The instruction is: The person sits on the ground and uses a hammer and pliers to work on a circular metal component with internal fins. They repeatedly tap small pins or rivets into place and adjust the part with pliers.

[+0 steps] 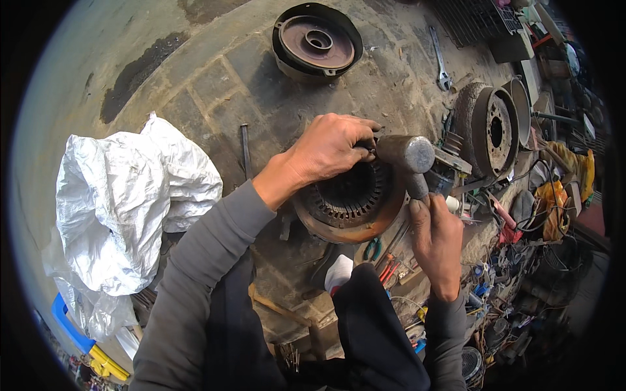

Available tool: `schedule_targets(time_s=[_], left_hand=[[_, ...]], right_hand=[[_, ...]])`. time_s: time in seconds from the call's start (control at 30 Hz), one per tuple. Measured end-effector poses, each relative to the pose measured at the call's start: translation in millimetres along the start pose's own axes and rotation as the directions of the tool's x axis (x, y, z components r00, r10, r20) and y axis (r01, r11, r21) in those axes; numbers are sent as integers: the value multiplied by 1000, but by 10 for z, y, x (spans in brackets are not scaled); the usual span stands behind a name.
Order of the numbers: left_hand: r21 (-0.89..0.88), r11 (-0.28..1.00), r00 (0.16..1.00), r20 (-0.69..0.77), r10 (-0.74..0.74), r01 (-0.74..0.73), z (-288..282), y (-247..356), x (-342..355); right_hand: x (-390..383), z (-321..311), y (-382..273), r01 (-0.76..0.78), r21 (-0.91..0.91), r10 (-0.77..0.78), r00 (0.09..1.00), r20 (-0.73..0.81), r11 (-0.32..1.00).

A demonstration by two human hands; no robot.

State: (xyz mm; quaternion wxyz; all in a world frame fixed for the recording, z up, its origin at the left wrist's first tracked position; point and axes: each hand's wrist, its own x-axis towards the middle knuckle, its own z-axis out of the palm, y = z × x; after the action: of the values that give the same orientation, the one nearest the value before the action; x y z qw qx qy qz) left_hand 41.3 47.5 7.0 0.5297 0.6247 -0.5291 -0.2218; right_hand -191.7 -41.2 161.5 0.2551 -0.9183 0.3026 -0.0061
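A motor stator in a rusty round housing [365, 233] lies on the ground in front of me, with slots around its dark inner opening. My left hand [329, 148] is over its far edge, fingers pinched together. What they hold is mostly hidden; only a small dark bit shows at the fingertips. My right hand [438, 241] grips the handle of a hammer [407, 155]. The hammer's thick steel head is raised over the right side of the stator, close beside the left fingertips.
Beyond the stator sits a round metal motor cover [317, 40]. A white sack [124, 202] lies left, with a metal rod [245, 146] nearby. To the right are an adjustable wrench [439, 60], a rusty wheel-like drum [492, 130] and cluttered parts. Pliers [372, 249] lie near my foot.
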Motion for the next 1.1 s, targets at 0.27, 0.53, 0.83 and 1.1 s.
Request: schedule_targets(time_s=[0.27, 0.53, 0.83, 1.1], left_hand=[[24, 1000, 1000, 21, -7, 7, 31, -11, -17], [-18, 1000, 1000, 13, 7, -7, 36, -16, -14], [-72, 995, 996, 57, -62, 66, 24, -4, -15], [20, 999, 999, 33, 34, -35, 22, 30, -28]], right_hand=[[-15, 49, -24, 31, -5, -31, 999, 19, 1000], [-68, -27, -127, 47, 146, -32, 994, -101, 988], [-51, 85, 148, -101, 105, 108, 992, -61, 989], [274, 484, 612, -149, 136, 178, 955, -239, 979]])
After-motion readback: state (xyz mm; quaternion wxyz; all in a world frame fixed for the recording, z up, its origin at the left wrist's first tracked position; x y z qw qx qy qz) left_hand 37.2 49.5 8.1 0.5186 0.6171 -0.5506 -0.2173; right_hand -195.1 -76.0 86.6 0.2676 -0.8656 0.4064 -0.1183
